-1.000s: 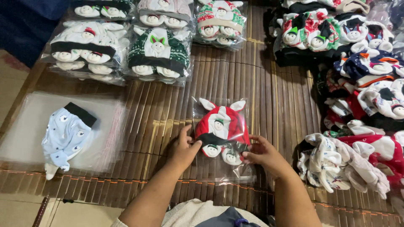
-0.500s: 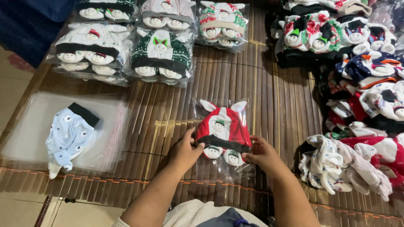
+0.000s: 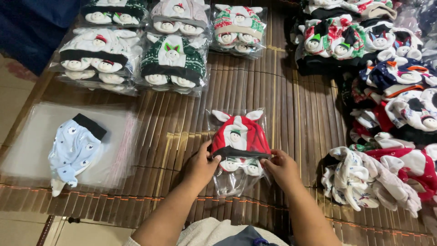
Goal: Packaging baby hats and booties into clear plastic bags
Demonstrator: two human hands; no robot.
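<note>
A clear plastic bag lies on the bamboo mat in front of me, with a red baby garment set inside, white ears at the top and small bootie faces at the bottom. My left hand pinches the bag's left side at the black band. My right hand pinches its right side at the same height. The bag's open end points toward me.
Several packed garment bags lie in rows at the far left. A heap of loose garments fills the right side. A light blue pair of baby trousers rests on a stack of empty clear bags at the left.
Both hands stay on the bagged red set, which has hardly shifted. The view has tilted slightly, so everything sits a little lower in the frame.
</note>
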